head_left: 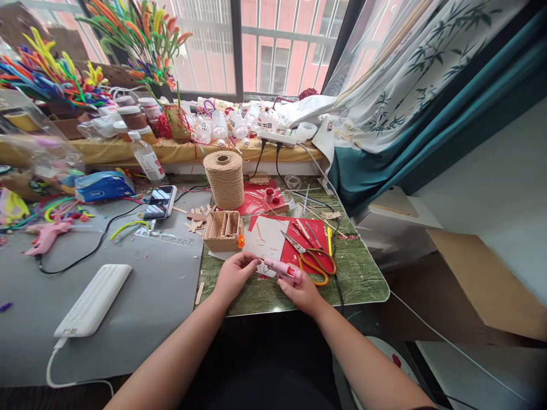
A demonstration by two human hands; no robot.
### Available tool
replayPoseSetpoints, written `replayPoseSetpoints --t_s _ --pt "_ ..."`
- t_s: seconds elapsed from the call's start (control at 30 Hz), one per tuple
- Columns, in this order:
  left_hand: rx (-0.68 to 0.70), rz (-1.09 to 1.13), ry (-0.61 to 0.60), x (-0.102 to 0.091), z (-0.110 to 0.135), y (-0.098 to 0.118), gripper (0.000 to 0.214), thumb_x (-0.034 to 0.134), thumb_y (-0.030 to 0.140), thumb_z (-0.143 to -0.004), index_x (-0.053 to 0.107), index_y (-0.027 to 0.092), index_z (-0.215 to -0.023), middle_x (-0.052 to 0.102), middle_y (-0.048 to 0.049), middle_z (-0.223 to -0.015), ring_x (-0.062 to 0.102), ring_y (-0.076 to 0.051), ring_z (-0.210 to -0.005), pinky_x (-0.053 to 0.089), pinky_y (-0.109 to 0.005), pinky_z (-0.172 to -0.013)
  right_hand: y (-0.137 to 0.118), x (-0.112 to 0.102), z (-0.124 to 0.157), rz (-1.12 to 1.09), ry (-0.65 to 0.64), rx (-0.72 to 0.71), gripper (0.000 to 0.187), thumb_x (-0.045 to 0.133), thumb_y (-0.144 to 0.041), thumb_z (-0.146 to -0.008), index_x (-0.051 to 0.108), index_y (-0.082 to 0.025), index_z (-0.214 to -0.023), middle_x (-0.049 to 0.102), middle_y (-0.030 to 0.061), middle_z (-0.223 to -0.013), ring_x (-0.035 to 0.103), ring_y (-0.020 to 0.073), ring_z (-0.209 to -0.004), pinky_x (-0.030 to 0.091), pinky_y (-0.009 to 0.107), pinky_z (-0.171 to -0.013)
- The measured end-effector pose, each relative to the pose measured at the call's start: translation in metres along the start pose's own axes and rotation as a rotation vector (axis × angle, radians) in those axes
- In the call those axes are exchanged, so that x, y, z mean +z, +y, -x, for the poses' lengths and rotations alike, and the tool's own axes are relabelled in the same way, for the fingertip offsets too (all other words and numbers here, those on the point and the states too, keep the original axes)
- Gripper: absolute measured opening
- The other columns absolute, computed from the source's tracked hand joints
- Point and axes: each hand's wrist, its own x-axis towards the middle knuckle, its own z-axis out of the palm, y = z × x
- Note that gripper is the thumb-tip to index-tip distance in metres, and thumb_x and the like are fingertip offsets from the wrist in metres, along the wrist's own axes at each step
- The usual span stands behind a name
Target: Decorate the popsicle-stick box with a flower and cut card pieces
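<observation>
My right hand (pixel 303 293) is wrapped round a pink hot glue gun (pixel 280 267), its nozzle pointing left. Close to that nozzle, the fingertips of my left hand (pixel 236 276) are pinched together; whatever they hold is too small to make out. Just beyond my left hand stands a small divided box (pixel 221 232) made of craft sticks, with an orange flower (pixel 241 241) at its right corner. White paper (pixel 267 236) lies under the glue gun. Scissors with orange handles (pixel 314 259) rest open on a red sheet (pixel 290 247) beyond my right hand.
Behind the box stands a big spool of twine (pixel 224 179), with loose craft sticks (pixel 197 219) beside it. A phone (pixel 160 203), a white power bank (pixel 94 300) and another pink glue gun (pixel 49 236) lie leftward. Cables cross the table; a power strip (pixel 277 138) sits on the sill.
</observation>
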Motion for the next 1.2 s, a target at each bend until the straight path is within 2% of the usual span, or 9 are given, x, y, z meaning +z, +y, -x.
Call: replayPoseSetpoints --t_s 0.3,0.47,0.67,0.77,0.87,1.03,1.2 --pt "0.020 -0.015 0.026 0.002 -0.002 -0.003 0.035 0.077 0.054 -0.081 0.074 0.021 -0.090 0.071 -0.0029 -0.079 0.063 -0.018 -0.072 0.048 -0.028 -0.066 0.005 -0.002 0.000 0.007 -0.013 -0.017 0.027 0.066 -0.036 -0.092 0.070 -0.021 -0.114 0.070 0.0053 -0.095 0.066 0.0224 -0.086 0.055 0.037 -0.086" --pt "0.044 -0.021 0.021 0.000 -0.002 -0.003 0.030 0.076 0.049 -0.083 0.074 0.021 -0.092 0.072 -0.0028 -0.081 0.062 -0.017 -0.072 0.047 -0.028 -0.069 0.003 -0.001 0.000 0.004 -0.005 -0.018 0.024 0.066 -0.034 -0.091 0.071 -0.020 -0.111 0.072 0.0063 -0.097 0.066 0.0227 -0.086 0.055 0.038 -0.086" --pt "0.041 0.094 0.025 0.001 -0.004 -0.005 0.031 0.080 0.046 -0.079 0.070 0.020 -0.094 0.073 -0.0034 -0.087 0.067 -0.018 -0.080 0.051 -0.029 -0.078 -0.003 -0.001 -0.001 0.006 -0.033 -0.032 0.038 0.064 -0.032 -0.091 0.069 -0.021 -0.127 0.073 0.0067 -0.100 0.068 0.0247 -0.093 0.055 0.040 -0.090" --pt "0.036 0.133 0.022 0.001 -0.004 -0.005 0.035 0.082 0.045 -0.077 0.070 0.020 -0.099 0.074 -0.0038 -0.089 0.069 -0.019 -0.085 0.053 -0.031 -0.082 -0.003 -0.001 -0.001 0.002 -0.033 -0.033 0.036 0.065 -0.031 -0.090 0.070 -0.020 -0.124 0.073 0.0066 -0.099 0.068 0.0239 -0.090 0.056 0.039 -0.088" --pt "0.036 0.110 0.022 0.001 -0.003 -0.005 0.031 0.082 0.045 -0.078 0.073 0.020 -0.094 0.075 -0.0042 -0.090 0.068 -0.019 -0.084 0.053 -0.030 -0.081 -0.002 -0.001 -0.001 -0.004 -0.038 -0.032 0.034 0.064 -0.030 -0.091 0.071 -0.020 -0.123 0.073 0.0067 -0.099 0.068 0.0236 -0.089 0.056 0.039 -0.088" --pt "0.017 0.093 0.033 0.000 -0.002 -0.006 0.031 0.082 0.044 -0.079 0.076 0.020 -0.098 0.077 -0.0060 -0.095 0.069 -0.020 -0.087 0.053 -0.031 -0.082 -0.005 -0.001 -0.002 -0.025 -0.050 -0.042 0.038 0.063 -0.028 -0.092 0.069 -0.021 -0.129 0.074 0.0071 -0.104 0.069 0.0244 -0.095 0.055 0.040 -0.093" --pt "0.032 0.065 0.041 0.000 -0.001 -0.004 0.033 0.081 0.046 -0.080 0.077 0.021 -0.100 0.079 -0.0071 -0.099 0.071 -0.022 -0.093 0.055 -0.035 -0.089 -0.006 -0.001 -0.002 -0.035 -0.051 -0.048 0.041 0.063 -0.030 -0.093 0.069 -0.022 -0.133 0.075 0.0098 -0.117 0.070 0.0286 -0.109 0.053 0.047 -0.105"
